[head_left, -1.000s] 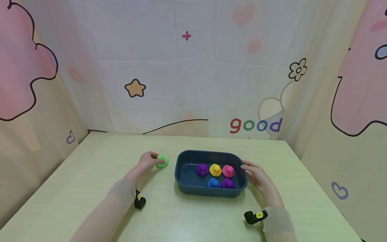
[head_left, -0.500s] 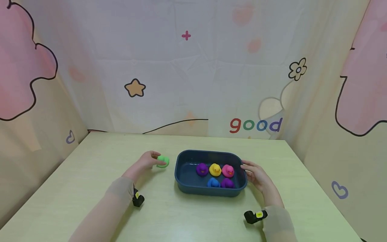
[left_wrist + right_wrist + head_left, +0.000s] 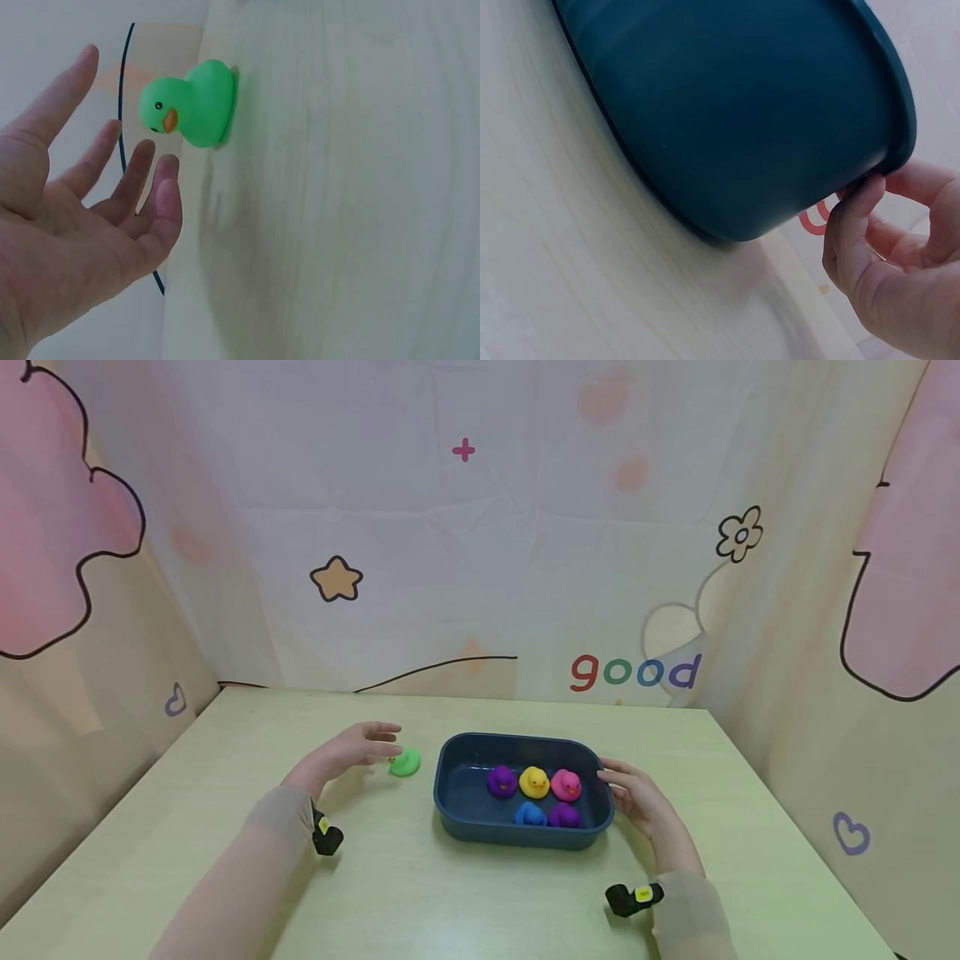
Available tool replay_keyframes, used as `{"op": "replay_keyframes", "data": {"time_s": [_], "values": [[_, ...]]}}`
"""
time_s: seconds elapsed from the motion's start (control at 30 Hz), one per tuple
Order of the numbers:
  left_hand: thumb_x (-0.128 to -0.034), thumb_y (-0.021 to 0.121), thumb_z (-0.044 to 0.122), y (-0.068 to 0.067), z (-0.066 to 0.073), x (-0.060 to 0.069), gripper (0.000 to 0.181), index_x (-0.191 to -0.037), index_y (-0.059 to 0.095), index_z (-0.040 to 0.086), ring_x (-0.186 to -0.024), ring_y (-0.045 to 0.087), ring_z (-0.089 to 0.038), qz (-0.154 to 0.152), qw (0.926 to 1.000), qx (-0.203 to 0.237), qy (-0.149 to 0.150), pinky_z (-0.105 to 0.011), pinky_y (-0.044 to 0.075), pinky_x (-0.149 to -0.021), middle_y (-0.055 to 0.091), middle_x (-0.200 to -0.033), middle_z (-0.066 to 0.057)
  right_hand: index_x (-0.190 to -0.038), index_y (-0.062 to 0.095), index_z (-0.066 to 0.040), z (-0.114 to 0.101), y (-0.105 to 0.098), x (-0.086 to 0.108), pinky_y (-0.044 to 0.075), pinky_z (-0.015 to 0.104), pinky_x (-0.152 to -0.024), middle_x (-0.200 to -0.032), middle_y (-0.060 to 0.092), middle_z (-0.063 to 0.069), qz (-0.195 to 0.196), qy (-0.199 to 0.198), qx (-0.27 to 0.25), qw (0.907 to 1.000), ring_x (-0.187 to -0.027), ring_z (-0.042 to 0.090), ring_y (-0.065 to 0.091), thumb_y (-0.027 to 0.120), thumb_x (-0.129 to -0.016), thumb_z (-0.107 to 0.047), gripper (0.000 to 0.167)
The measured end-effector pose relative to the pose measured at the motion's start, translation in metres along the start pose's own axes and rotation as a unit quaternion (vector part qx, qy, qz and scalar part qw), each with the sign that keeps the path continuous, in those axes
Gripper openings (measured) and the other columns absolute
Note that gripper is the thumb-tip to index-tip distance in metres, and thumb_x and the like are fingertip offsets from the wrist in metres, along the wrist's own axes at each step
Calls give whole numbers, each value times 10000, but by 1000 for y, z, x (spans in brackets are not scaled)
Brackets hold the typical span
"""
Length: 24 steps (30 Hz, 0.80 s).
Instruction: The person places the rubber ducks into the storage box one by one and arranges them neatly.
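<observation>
A green rubber duck sits on the table left of a dark blue plastic bin. My left hand hovers just left of it, fingers spread and holding nothing. In the left wrist view the duck stands clear of the fingertips. At the bin's right end, my right hand holds the rim. The right wrist view shows its fingers at the rim and outer wall. Inside the bin are a yellow duck, a pink duck, a blue duck and two purple ducks.
The pale wooden table bears the bin and the green duck. Behind it hangs a printed cloth, with more cloth along both sides. Black wrist cameras sit on both sleeves.
My left hand has let go of the green duck and drawn back to the left, its fingers spreading. The duck stays on the table. The right hand and the bin have not moved.
</observation>
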<state>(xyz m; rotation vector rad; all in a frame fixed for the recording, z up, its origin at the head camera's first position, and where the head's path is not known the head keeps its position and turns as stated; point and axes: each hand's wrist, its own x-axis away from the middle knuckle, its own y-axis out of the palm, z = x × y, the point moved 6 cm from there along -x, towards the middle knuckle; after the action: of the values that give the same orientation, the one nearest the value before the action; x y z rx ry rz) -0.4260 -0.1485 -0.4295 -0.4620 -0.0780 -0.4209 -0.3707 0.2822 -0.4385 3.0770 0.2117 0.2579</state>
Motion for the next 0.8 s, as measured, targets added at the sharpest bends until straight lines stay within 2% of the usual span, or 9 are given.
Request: {"op": "replay_keyframes", "data": {"time_s": [0.2, 0.4, 0.63, 0.8], "values": [[-952, 637, 280, 1, -8, -3, 674, -1513, 333, 63, -1412, 348, -381, -367, 9992, -47, 137, -537, 349, -1116, 341, -1552, -202, -1451, 330, 70, 1, 1, 0, 517, 146, -738, -936, 643, -167, -19, 3, 28, 10000, -779, 15, 615, 516, -996, -138, 533], [-940, 655, 230, 4, -12, -7, 677, -1517, 335, 77, -1438, 295, -389, -739, 9968, -38, 292, -546, 317, -1139, 322, -1565, -185, -1466, 307, 69, 1, 0, -1, 516, 145, -739, -938, 638, -171, 25, 26, 52, 10000, -779, 16, 611, 524, -996, -154, 564], [-942, 645, 194, 4, -14, -10, 650, -1508, 352, 63, -1431, 298, -400, -927, 9944, -241, 447, -531, 301, -1153, 330, -1560, -191, -1473, 291, 70, 0, 0, 0, 517, 145, -742, -941, 639, -169, 1, 20, 43, 10000, -791, 11, 621, 517, -999, -151, 570], [-927, 652, 114, 5, -16, -11, 637, -1495, 373, 48, -1416, 308, -424, -946, 9938, -225, 542, -553, 264, -1164, 318, -1557, -217, -1473, 295, 65, 0, 0, 0, 518, 144, -748, -949, 639, -165, -1, 27, 29, 10000, -805, 14, 624, 525, -998, -159, 574]]}}
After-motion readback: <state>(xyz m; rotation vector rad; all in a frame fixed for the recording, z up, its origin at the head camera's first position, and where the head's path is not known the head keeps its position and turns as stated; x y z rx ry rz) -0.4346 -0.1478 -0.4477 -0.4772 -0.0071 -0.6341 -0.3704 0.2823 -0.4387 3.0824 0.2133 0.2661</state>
